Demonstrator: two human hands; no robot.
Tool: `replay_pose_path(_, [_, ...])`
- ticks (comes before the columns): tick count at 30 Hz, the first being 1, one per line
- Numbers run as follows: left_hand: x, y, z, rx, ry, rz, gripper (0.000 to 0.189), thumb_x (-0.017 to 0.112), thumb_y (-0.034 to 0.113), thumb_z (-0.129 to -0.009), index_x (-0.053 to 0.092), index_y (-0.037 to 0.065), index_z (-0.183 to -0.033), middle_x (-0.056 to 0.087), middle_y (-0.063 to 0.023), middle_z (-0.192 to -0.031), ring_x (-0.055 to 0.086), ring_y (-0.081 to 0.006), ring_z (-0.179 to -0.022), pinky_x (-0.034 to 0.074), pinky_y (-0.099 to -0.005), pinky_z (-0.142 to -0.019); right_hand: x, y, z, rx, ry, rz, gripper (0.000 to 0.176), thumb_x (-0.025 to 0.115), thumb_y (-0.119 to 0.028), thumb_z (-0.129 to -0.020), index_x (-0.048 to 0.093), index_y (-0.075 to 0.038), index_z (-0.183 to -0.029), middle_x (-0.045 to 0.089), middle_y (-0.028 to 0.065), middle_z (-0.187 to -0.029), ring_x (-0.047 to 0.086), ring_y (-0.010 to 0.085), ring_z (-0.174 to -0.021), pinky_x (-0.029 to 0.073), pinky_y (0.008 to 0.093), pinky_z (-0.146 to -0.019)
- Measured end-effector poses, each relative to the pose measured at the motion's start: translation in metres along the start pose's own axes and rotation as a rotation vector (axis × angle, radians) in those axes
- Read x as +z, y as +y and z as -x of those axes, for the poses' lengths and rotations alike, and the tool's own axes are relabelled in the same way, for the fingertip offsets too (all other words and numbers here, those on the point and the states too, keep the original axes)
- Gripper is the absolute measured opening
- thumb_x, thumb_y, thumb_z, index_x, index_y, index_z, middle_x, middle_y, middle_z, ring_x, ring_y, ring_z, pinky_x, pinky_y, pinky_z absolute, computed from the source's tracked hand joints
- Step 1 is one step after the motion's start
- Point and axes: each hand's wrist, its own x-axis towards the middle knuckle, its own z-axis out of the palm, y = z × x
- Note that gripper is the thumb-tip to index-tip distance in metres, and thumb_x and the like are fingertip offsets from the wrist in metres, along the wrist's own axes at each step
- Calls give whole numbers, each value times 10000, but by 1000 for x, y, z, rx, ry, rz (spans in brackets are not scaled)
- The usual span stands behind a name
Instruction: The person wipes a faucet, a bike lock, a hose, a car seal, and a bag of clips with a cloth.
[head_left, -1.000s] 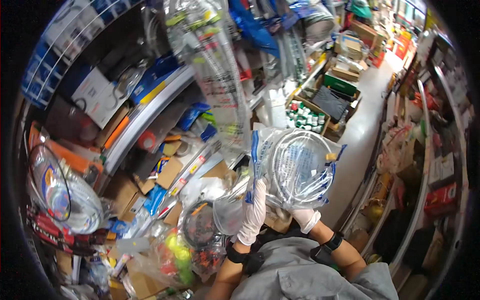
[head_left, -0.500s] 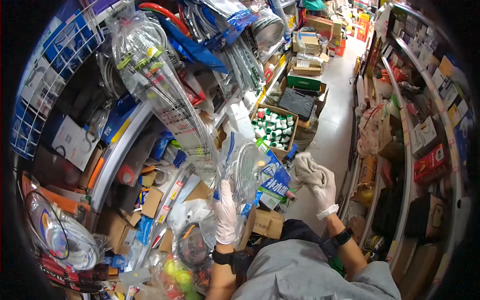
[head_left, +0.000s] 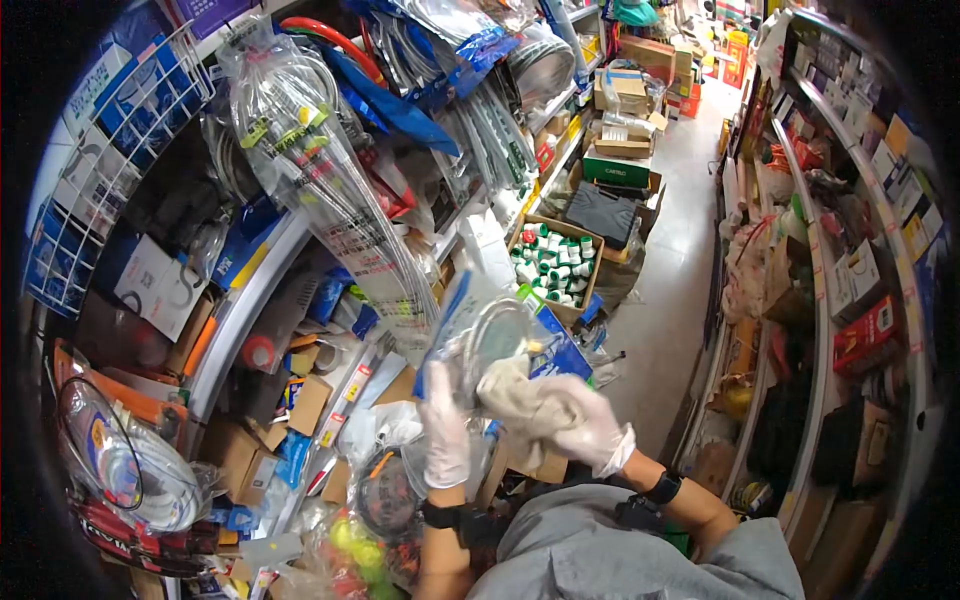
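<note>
My left hand (head_left: 444, 430), in a thin white glove, is closed on the lower left edge of a clear plastic package (head_left: 497, 328) with a coiled hose inside. The package stands upright in front of me and its left edge is blue. In my gloved right hand (head_left: 585, 425) is a bunched beige cloth (head_left: 530, 400), pressed against or just in front of the package's lower right part; contact is hard to tell. Behind the package a blue bag (head_left: 563, 345) shows in part. Both hands are slightly blurred.
Long bagged braided hoses (head_left: 330, 180) hang on the left above a cluttered shelf. Beyond my hands a carton (head_left: 590, 300) holds white and green fittings. The aisle floor (head_left: 655, 340) runs forward, with a stocked shelf (head_left: 835, 230) along its right side.
My right hand has swung left with the cloth, from over the aisle to the package. The package has tilted slightly and stays in my left hand.
</note>
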Motion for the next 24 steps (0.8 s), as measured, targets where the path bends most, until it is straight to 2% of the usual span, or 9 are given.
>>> replay_pose_path(1, [-57, -59, -34, 474, -31, -584, 519, 333, 348, -1070, 511, -49, -1352, 567, -134, -1321, 541, -209, -1191, 416, -331, -1041, -13, 4, -5, -27, 98, 210, 418, 678, -14, -740, 603, -50, -1149, 621, 135, -1134, 630, 244, -1036, 501, 337, -913])
replay_pose_path(2, [-70, -54, -34, 427, 10, -553, 508, 319, 324, -1072, 512, -56, -1349, 562, -152, -1328, 537, -224, -1209, 420, -332, -1040, -21, 7, -9, -15, 279, 174, 441, 664, -15, -754, 584, -37, -1186, 624, 145, -1146, 634, 231, -1031, 523, 341, -902])
replay_pose_path(3, [-54, -37, -47, 1014, -113, 39, 364, 411, 114, -1023, 520, -122, -1277, 588, -255, -1266, 562, -340, -1188, 394, -400, -1068, -31, 6, -18, -5, 378, 14, 518, 675, -40, -768, 517, -33, -1262, 620, 140, -1144, 635, 236, -1026, 541, 326, -896])
replay_pose_path(4, [-70, -12, -21, 187, 22, -144, 491, 332, 320, -1069, 562, -55, -1288, 622, -164, -1228, 600, -221, -1120, 469, -330, -989, -40, 3, -27, -26, 450, 3, 637, 682, -50, -785, 423, -46, -1367, 613, 127, -1122, 636, 230, -1011, 557, 322, -879])
replay_pose_path(5, [-83, -16, -27, 129, 39, -5, 473, 374, 338, -1058, 605, -41, -1223, 663, -137, -1143, 645, -199, -990, 515, -319, -902, -51, 5, -30, 37, 508, 152, 736, 669, -33, -799, 340, -87, -1455, 597, 127, -1153, 630, 233, -1026, 562, 325, -867])
replay_pose_path(10, [-57, 14, -4, 32, -209, 1, 335, 492, 246, -1015, 647, -31, -1121, 685, -106, -1105, 660, -188, -968, 521, -313, -862, -51, 4, -34, -78, 42, 388, 688, 562, 44, -757, 413, -61, -1421, 500, 132, -1351, 516, 219, -1210, 397, 365, -1072])
replay_pose_path(11, [-50, 10, -6, -27, -268, 102, 351, 501, 261, -1010, 648, -35, -1131, 682, -105, -1122, 652, -191, -1000, 500, -319, -920, -48, 8, -41, -224, -39, 381, 542, 640, -153, -908, 443, -125, -1412, 555, 126, -1290, 581, 241, -1166, 470, 370, -1033])
replay_pose_path(13, [-41, 12, -3, -75, -266, 176, 364, 494, 271, -1013, 647, -35, -1137, 679, -102, -1131, 650, -193, -1009, 494, -322, -932, -39, 3, -29, 246, -218, -709, 451, 576, -237, -987, 448, -77, -1389, 559, 89, -1287, 556, 182, -1176, 440, 359, -1054])
replay_pose_path(24, [-45, 10, -9, -162, -222, 95, 340, 546, 227, -991, 647, -39, -1175, 670, -56, -1130, 606, -134, -1036, 453, -305, -978, -40, -32, -31, 458, -586, -1142, 558, 474, -307, -1027, 330, -25, -1486, 364, 95, -1523, 396, 172, -1352, 295, 318, -1144])
